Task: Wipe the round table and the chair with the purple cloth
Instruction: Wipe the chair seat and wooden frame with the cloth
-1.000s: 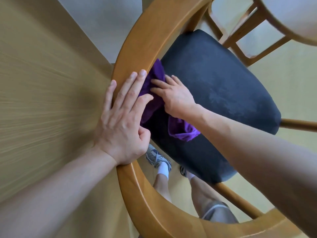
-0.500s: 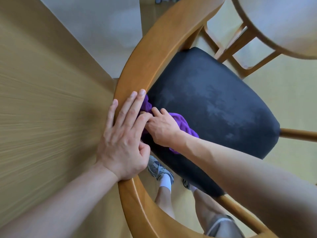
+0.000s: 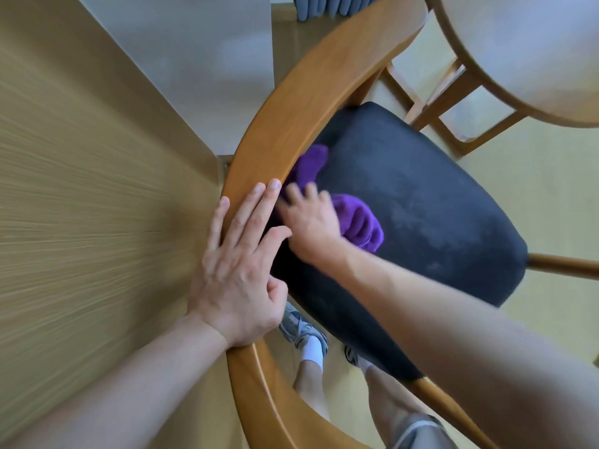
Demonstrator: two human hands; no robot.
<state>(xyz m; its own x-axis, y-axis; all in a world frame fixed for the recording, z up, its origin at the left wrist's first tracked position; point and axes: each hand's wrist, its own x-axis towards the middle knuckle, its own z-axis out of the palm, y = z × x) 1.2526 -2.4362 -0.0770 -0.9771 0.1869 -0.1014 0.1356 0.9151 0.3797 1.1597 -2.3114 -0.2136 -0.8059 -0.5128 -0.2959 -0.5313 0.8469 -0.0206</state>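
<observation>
The right hand (image 3: 309, 218) presses the purple cloth (image 3: 353, 218) flat against the dark seat (image 3: 421, 209) of the chair (image 3: 311, 92), fingers spread over the bunched fabric rather than curled around it, though blur hides their exact lie. The cloth lies at the seat's back edge, just beside the curved wooden backrest, its length running along that rail; unwiped seat stretches away toward the front. The left hand (image 3: 240, 270) rests open on the backrest, fingers straight, steadying it. The round table (image 3: 518, 59) stands well apart, beyond the chair.
</observation>
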